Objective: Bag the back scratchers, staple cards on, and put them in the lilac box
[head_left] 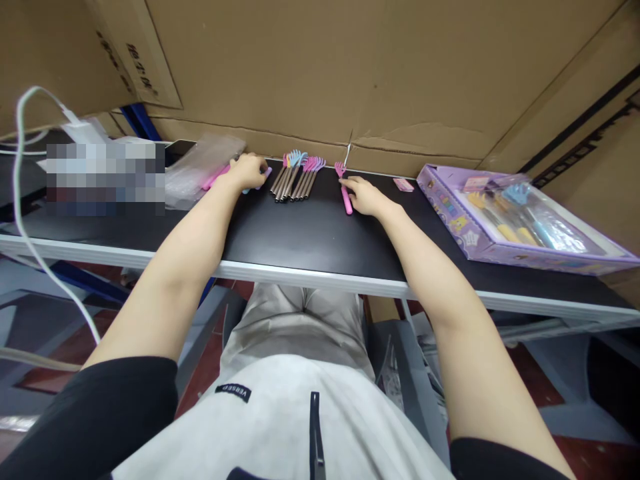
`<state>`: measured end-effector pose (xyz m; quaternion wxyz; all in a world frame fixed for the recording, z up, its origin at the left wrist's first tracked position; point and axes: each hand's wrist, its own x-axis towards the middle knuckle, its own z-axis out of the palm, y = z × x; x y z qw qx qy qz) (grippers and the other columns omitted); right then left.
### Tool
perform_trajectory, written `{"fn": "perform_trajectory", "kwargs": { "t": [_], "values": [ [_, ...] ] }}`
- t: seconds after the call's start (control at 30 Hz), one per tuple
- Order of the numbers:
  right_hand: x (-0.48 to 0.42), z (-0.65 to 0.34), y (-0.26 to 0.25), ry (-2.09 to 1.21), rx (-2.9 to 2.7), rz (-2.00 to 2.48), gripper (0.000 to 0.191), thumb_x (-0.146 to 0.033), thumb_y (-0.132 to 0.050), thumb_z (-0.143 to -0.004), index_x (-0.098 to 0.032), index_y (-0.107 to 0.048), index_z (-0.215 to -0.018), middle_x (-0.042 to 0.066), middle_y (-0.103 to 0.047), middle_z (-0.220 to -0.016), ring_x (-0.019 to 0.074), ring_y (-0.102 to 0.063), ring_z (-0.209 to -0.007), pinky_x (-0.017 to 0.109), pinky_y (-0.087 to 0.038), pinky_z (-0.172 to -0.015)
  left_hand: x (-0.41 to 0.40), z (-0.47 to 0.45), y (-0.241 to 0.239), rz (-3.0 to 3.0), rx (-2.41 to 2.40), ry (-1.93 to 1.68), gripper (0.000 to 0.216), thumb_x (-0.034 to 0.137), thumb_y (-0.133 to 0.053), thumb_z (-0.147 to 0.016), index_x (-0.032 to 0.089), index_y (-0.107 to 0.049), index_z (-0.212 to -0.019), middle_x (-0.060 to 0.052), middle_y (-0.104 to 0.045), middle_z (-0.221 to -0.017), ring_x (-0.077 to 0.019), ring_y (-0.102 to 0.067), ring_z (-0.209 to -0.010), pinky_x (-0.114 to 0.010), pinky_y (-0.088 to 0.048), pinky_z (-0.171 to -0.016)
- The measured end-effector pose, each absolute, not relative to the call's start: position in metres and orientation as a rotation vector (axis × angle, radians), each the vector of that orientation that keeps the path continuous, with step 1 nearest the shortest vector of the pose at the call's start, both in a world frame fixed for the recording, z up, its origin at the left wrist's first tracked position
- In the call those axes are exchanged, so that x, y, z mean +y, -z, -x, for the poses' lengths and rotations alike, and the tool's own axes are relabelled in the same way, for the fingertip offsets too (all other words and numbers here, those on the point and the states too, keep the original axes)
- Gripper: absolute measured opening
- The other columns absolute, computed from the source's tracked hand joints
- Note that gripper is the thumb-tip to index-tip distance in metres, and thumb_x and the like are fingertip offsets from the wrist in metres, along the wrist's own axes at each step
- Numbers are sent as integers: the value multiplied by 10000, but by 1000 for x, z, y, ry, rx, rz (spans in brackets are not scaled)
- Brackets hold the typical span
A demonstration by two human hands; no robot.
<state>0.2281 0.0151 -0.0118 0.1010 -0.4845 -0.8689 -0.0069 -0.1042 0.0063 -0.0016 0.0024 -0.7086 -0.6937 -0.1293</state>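
My left hand (249,171) reaches down over a group of pink, blue and purple handles (216,179) at the back left of the table. Its fingers curl downward, and what lies under them is mostly hidden. My right hand (364,195) has its fingers closed at a back scratcher (347,199) with a pink claw head and pink handle, which lies on the table. Between my hands rests a cluster of metal rods (295,185) with small claw heads in pink, blue, purple and yellow.
At the right stands a purple open box (465,233) holding wrapped back scratchers with yellow and blue handles. A small pink card (403,185) lies beside it. Clear plastic bags (200,167) and a white cable (23,147) are at the left. Cardboard (320,73) walls the back.
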Motion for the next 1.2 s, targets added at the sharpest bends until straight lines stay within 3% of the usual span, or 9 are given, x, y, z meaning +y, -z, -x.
{"fn": "perform_trajectory", "kwargs": {
  "t": [0.23, 0.5, 0.67, 0.93, 1.07, 1.2],
  "values": [
    [9, -219, 12, 85, -2639, 1389, 518, -52, -435, -967, -170, -694, -1400, 150, -477, -1623, 334, -490, -1476, 525, -431, -1204, 10, 106, 5, 2219, -2149, 412, 365, 265, -534, -913, 215, -753, -1201, -189, -626, -1386, -415, -521, -1359, -660, -424, -1107],
    [1, -215, 5, 183, -2689, 1347, 424, -37, -427, -945, -103, -702, -1261, 204, -612, -1424, 320, -572, -1337, 481, -462, -1112, 7, 101, 2, 2105, -2231, 251, 436, 322, -445, -968, 96, -713, -1227, -264, -580, -1435, -452, -497, -1379, -682, -360, -1138],
    [-4, -212, 2, 209, -2695, 1450, 338, -100, -433, -999, -103, -649, -1258, 208, -621, -1350, 324, -587, -1261, 450, -474, -1025, 11, 101, 5, 2096, -2207, 281, 435, 317, -490, -932, 100, -692, -1250, -271, -572, -1439, -476, -475, -1389, -712, -337, -1136],
    [-6, -210, -4, 265, -2655, 1444, 348, -85, -378, -1015, -120, -617, -1266, 203, -642, -1285, 315, -609, -1174, 423, -456, -935, -4, 75, -8, 2337, -1739, 689, 409, 354, -467, -1006, 165, -668, -1307, -199, -614, -1405, -407, -487, -1382, -641, -317, -1163],
    [-8, -208, -8, 352, -2612, 1279, 358, -122, -338, -1031, -163, -617, -1251, 191, -644, -1241, 318, -581, -1168, 456, -414, -974, -19, 40, -10, 2491, -1466, 766, 352, 377, -476, -1026, 177, -707, -1202, -167, -655, -1349, -363, -536, -1326, -593, -325, -1158],
    [-12, -202, -10, 463, -2576, 1141, 385, -130, -301, -1035, -174, -604, -1270, 195, -640, -1246, 326, -559, -1184, 477, -377, -999, -26, 13, -3, 2555, -1323, 746, 349, 383, -450, -1047, 162, -719, -1061, -162, -709, -1163, -347, -596, -1216, -582, -338, -1131]
  ]
}}
